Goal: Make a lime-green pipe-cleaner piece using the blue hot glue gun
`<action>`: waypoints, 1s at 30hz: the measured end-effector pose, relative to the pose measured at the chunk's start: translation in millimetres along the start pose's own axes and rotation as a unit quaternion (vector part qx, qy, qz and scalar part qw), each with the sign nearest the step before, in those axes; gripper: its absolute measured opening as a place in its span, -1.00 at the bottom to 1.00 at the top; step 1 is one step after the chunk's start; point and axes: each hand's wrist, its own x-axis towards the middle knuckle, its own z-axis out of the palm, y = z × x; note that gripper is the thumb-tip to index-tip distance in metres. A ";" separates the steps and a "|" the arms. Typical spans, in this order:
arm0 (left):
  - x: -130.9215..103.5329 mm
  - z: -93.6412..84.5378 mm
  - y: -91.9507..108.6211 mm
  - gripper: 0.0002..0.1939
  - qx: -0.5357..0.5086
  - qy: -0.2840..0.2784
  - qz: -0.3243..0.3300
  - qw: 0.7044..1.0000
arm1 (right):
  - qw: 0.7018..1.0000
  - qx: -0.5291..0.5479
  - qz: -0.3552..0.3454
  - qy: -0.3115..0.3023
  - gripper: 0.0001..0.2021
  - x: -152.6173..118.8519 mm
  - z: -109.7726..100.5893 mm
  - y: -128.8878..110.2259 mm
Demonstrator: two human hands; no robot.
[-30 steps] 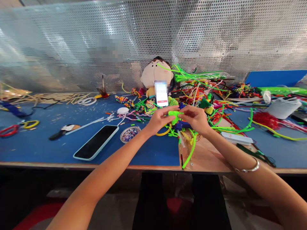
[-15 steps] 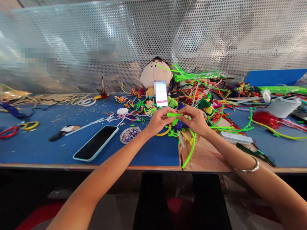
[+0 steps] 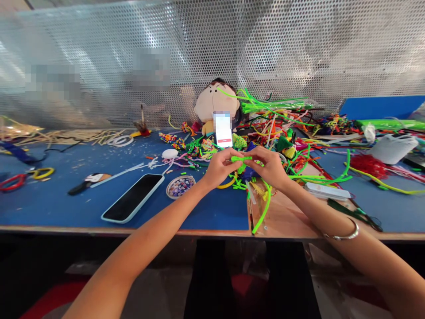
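Between my two hands is a small bright green woven piece, apparently made of cord. My left hand pinches its left end between thumb and fingers. On the other side, my right hand pinches the right end. Fingertips hide parts of the piece, so its full shape cannot be made out. Short green cut cord bits lie on the table just below the hands. A longer green cord curves down from near my right hand toward the front edge.
A phone lies left of a round patterned disc. Behind my hands, a lit phone leans on a plush doll. Colourful cords heap at the back right. Scissors lie far left; a white case sits right.
The green piece looks straighter and more level between my fingertips. Both hands stay in nearly the same place, still pinching it.
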 end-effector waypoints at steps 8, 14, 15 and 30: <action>0.0 -0.5 -0.7 -0.77 0.013 -0.006 0.011 1.000 | 1.000 -0.002 -0.014 0.005 -0.90 -0.2 0.3 1.3; -0.3 1.4 0.5 -0.66 0.022 0.000 0.016 1.000 | 0.995 0.081 0.058 -0.018 -0.79 1.4 3.3 1.9; -0.2 1.7 0.3 -0.63 0.014 0.004 0.019 1.000 | 0.992 0.106 0.064 -0.029 -0.76 1.7 3.9 1.9; -2.6 -2.6 -4.7 -0.72 0.091 -0.022 0.051 0.994 | 0.965 0.241 0.089 -0.050 -0.69 2.3 8.9 3.0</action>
